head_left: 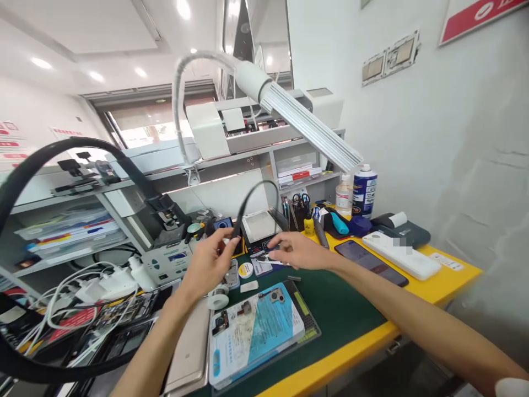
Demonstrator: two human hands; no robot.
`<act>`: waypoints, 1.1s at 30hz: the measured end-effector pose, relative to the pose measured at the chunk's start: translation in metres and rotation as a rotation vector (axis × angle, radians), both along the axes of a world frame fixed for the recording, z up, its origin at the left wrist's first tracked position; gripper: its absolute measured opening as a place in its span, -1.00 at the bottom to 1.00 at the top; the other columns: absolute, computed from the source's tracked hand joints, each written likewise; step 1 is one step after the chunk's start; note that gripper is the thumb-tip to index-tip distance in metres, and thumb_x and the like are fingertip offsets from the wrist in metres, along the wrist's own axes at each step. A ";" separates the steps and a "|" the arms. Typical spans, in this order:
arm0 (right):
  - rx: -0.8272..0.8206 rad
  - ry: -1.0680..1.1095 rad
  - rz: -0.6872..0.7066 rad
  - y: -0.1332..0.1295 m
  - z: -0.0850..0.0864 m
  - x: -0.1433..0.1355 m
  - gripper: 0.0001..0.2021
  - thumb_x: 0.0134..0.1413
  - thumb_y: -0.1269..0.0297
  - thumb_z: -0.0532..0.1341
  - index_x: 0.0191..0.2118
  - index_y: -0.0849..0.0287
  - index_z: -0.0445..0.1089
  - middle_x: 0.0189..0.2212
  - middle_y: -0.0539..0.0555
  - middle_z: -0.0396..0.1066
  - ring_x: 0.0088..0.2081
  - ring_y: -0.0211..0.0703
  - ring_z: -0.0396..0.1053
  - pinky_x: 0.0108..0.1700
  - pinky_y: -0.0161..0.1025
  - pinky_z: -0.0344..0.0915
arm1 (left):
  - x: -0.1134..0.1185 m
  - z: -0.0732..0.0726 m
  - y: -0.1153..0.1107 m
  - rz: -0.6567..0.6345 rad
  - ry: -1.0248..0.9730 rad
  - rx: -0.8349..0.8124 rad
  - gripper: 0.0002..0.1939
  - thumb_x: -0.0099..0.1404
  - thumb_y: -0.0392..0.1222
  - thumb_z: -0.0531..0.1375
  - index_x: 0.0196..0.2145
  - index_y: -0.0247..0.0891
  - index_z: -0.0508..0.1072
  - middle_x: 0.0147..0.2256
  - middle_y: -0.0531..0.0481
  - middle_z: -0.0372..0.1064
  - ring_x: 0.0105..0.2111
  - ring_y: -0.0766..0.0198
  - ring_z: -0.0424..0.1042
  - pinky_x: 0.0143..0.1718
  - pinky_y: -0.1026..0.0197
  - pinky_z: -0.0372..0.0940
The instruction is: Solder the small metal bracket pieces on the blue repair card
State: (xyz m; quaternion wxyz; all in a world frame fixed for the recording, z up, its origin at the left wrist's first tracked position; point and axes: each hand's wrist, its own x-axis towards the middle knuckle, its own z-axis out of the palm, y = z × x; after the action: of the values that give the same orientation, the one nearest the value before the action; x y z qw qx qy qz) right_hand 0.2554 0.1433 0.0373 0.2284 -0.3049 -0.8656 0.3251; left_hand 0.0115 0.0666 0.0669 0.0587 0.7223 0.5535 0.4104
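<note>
My left hand (210,259) pinches a thin black cable (248,199) that loops up and over toward the small heating plate (261,226) at the back of the green mat (339,309). My right hand (298,251) hovers flat over the mat with fingers spread, its fingertips near small items by the plate; whether it holds anything is hidden. In front of both hands lies an opened phone on a blue sheet (258,325). A roll of tape (217,300) and a small round tin (246,269) sit just below my left hand.
A dark phone (370,262) and a white slab (400,255) lie on the yellow bench at right, with bottles (363,190) behind. A white gooseneck lamp (306,129) hangs overhead. White chargers and cables (95,292) crowd the left; a silver device (190,353) lies near the front.
</note>
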 end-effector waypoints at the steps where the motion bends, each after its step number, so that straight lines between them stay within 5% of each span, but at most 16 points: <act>1: 0.033 0.076 -0.013 -0.006 0.005 -0.009 -0.53 0.33 0.04 0.13 0.17 0.27 0.27 -0.42 0.01 0.45 -0.49 -0.23 0.39 -0.42 -0.30 0.32 | 0.003 -0.002 0.000 -0.001 0.052 0.017 -0.72 0.40 -0.01 0.14 -0.07 -0.19 0.49 -0.44 0.03 0.47 -0.50 0.21 0.39 -0.43 0.22 0.25; 3: 0.110 0.198 -0.038 -0.016 0.014 -0.029 -0.53 0.36 0.02 0.08 0.20 0.25 0.23 -0.32 0.06 0.48 -0.37 -0.20 0.44 -0.34 -0.29 0.34 | 0.008 -0.007 -0.001 -0.014 0.135 0.051 -0.74 0.40 -0.07 0.13 -0.06 -0.15 0.51 -0.34 -0.01 0.53 -0.39 0.14 0.46 -0.33 0.17 0.28; 7: 0.258 0.293 -0.103 -0.020 0.027 -0.060 -0.69 0.39 0.15 0.03 -0.09 0.24 0.42 -0.26 0.12 0.50 -0.26 -0.15 0.44 -0.22 -0.25 0.32 | 0.008 -0.015 -0.003 -0.009 0.192 0.121 -0.72 0.41 -0.16 0.09 0.01 -0.12 0.49 -0.13 -0.06 0.53 -0.30 0.13 0.51 -0.24 0.13 0.34; 11: 0.340 0.252 -0.178 0.000 0.039 -0.076 -0.70 0.41 0.19 0.05 -0.15 0.27 0.45 -0.32 0.09 0.48 -0.27 -0.13 0.44 -0.18 -0.18 0.34 | -0.021 -0.020 -0.014 0.163 0.083 0.265 -0.62 0.39 -0.16 0.09 0.14 -0.16 0.37 0.08 -0.15 0.38 -0.35 0.25 0.46 -0.30 0.18 0.39; 15: 0.367 0.139 -0.170 0.026 0.045 -0.098 -0.73 0.35 0.14 0.20 -0.04 0.24 0.43 -0.15 0.10 0.48 -0.21 -0.13 0.48 -0.15 -0.09 0.46 | -0.059 -0.030 -0.028 0.450 -0.073 0.446 -0.67 0.37 -0.13 0.11 0.04 -0.26 0.40 -0.10 -0.12 0.37 -0.38 0.25 0.38 -0.43 0.23 0.33; 19: 0.413 0.042 -0.158 0.042 0.044 -0.128 -0.70 0.33 0.18 0.23 0.07 0.23 0.40 -0.01 0.16 0.45 -0.08 -0.05 0.47 -0.06 -0.01 0.47 | -0.082 -0.047 -0.037 0.581 -0.106 0.520 -0.79 0.34 -0.17 0.11 -0.12 -0.26 0.46 -0.22 -0.06 0.36 -0.43 0.25 0.32 -0.38 0.19 0.29; 33: 0.526 -0.159 -0.198 0.070 0.038 -0.192 -0.68 0.34 0.12 0.21 0.05 0.23 0.41 -0.01 0.16 0.45 -0.04 -0.02 0.46 0.01 0.05 0.41 | -0.085 -0.072 -0.039 0.465 -0.099 0.338 -0.78 0.30 -0.12 0.15 -0.22 -0.26 0.54 -0.37 0.02 0.41 -0.47 0.27 0.36 -0.36 0.21 0.27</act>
State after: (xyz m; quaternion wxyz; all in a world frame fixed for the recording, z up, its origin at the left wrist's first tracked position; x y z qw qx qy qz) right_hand 0.0639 0.2130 0.0751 0.2619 -0.3429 -0.9012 0.0409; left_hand -0.0737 0.0281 -0.0048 -0.1310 0.5549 0.6244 0.5340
